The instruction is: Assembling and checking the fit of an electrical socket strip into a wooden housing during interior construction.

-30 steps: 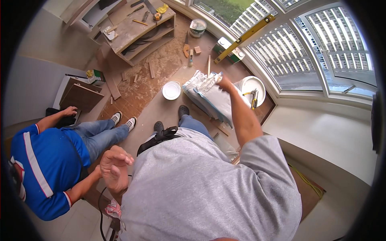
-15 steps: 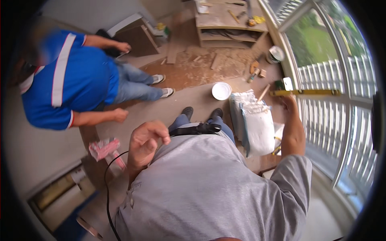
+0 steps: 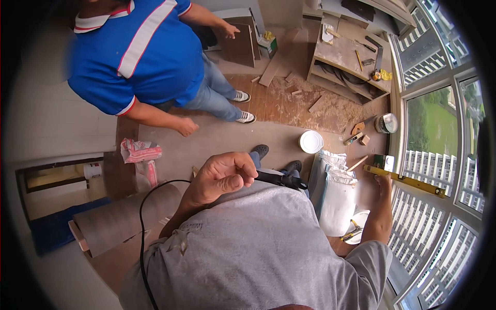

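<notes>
My right hand (image 3: pixel 382 181) is closed on a yellow spirit level (image 3: pixel 416 184), gripped near its left end and stretching across toward the window. In front of my chest I hold up my left hand (image 3: pixel 226 178), its fingers loosely curled, the thumb apart from them, nothing visible in it. Just left of my right hand stands a white sack (image 3: pixel 338 201) with a crumpled top and a wooden stick (image 3: pixel 357 163) beside it. A white bucket (image 3: pixel 311 141) is on the floor beyond my feet.
A person in a blue shirt (image 3: pixel 155 57) stands at far left, one arm stretched out. A wooden cabinet (image 3: pixel 351 46) with tools on top stands at the back right. Wood scraps and dust litter the floor near it. Tall windows (image 3: pixel 429 119) line the right side; a rolled sheet (image 3: pixel 124 219) lies lower left.
My view has turned, so the room appears shifted rightward. My right hand still grips the spirit level, which now slants down to the right. My left hand stays raised and curled.
</notes>
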Action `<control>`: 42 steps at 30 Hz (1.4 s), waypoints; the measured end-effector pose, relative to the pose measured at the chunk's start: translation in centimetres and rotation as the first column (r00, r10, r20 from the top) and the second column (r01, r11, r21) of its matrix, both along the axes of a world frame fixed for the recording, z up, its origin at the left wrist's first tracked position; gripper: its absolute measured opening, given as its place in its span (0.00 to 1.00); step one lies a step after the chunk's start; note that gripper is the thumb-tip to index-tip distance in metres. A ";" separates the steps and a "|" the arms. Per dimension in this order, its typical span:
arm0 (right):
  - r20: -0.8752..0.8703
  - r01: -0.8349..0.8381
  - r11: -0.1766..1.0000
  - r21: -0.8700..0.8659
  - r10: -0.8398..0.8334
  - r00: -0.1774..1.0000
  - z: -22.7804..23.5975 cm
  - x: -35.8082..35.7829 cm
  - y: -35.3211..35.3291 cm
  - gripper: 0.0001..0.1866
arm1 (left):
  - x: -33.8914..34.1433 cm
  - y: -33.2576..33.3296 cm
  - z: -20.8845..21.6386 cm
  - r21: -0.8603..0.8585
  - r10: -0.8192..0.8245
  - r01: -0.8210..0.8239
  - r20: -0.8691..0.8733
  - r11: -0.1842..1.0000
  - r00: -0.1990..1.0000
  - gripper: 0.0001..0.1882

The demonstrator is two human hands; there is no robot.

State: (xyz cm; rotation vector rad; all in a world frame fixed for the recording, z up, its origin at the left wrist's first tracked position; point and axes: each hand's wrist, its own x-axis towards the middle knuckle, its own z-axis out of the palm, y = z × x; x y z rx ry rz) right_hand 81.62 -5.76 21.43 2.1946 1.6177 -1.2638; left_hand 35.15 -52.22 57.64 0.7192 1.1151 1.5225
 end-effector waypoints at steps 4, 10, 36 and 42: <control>-0.017 -0.034 0.999 -0.033 0.033 0.999 0.1 -0.6 -0.8 0.20 | 0.2 -0.1 0.1 0.027 -0.010 0.010 0.007 1.000 1.000 0.20; -0.270 0.034 0.999 0.029 -0.025 0.963 -2.2 -5.2 -5.7 0.18 | 0.8 0.7 -0.7 0.040 0.005 -0.004 -0.046 0.999 0.999 0.23; -0.292 -0.669 0.729 0.147 0.678 0.675 4.5 -26.1 -10.2 0.23 | -18.1 25.5 -29.1 -0.656 -0.590 0.320 -0.239 0.684 0.771 0.31; 0.000 -0.758 0.542 0.363 0.813 0.582 13.6 -35.6 -5.6 0.12 | -19.5 28.3 -33.3 -0.680 -0.708 0.324 -0.413 0.658 0.572 0.24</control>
